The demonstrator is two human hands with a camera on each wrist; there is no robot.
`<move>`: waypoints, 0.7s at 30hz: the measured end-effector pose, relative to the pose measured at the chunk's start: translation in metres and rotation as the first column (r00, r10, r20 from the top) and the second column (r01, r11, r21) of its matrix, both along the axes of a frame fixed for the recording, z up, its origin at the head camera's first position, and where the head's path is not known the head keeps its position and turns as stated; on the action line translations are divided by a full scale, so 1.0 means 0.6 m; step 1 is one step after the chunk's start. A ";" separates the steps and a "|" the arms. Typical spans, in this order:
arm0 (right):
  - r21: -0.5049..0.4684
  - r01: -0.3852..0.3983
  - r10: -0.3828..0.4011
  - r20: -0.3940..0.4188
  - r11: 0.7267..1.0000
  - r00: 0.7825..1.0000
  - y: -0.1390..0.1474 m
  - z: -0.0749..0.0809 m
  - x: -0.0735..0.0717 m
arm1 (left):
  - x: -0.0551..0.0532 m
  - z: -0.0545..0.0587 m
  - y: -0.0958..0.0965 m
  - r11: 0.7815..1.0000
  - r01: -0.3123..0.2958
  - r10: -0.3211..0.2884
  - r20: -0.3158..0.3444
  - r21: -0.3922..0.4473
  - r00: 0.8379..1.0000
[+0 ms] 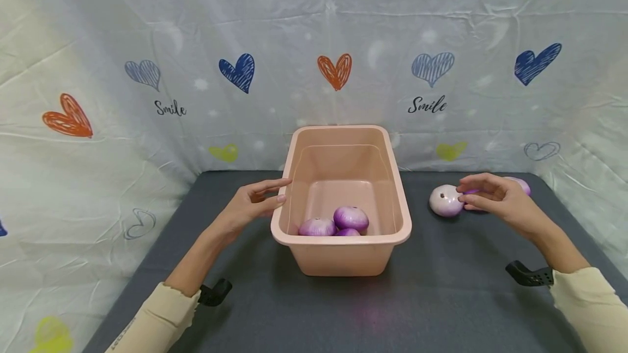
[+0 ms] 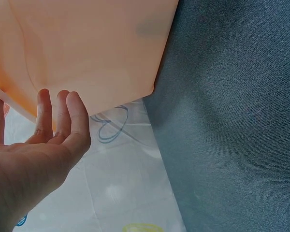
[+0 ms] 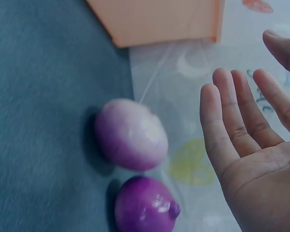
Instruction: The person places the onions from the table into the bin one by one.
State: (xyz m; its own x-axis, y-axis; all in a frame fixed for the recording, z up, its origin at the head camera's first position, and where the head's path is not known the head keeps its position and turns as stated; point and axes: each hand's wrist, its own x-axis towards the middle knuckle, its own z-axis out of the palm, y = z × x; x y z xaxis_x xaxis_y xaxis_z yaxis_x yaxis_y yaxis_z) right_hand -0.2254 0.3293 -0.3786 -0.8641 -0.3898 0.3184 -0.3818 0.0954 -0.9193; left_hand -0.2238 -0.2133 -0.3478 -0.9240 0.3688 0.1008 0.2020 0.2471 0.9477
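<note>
Purple onion [image 1: 473,192], partly hidden behind right fingers [image 1: 483,181]

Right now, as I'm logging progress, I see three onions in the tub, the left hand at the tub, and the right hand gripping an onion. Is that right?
Not quite: the right hand grips no onion. The right wrist view shows its fingers extended, holding nothing. The three onions in the tub and the left hand at the tub stand as you said.
</note>
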 end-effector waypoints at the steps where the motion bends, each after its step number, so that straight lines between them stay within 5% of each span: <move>1: 0.002 0.003 -0.003 -0.002 1.000 1.000 0.004 -0.002 0.001 | 0.000 0.000 0.000 1.000 0.000 0.000 0.000 0.002 1.000; 11: 0.096 0.107 -0.106 -0.013 0.990 0.994 0.048 -0.028 0.013 | -0.001 0.001 0.000 1.000 0.008 -0.008 -0.008 -0.009 1.000; 21: 0.015 0.152 -0.153 0.056 0.988 0.987 0.119 -0.055 0.023 | 0.000 0.001 -0.001 1.000 0.015 -0.015 -0.002 0.000 1.000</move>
State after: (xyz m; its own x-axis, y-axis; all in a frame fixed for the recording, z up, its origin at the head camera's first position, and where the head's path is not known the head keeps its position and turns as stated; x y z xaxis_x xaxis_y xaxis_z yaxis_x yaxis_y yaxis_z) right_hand -0.2119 0.4005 -0.4116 -0.9303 -0.2553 0.2633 -0.3089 0.1585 -0.9378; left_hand -0.2239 -0.2139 -0.3474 -0.9182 0.3824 0.1033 0.2080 0.2437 0.9473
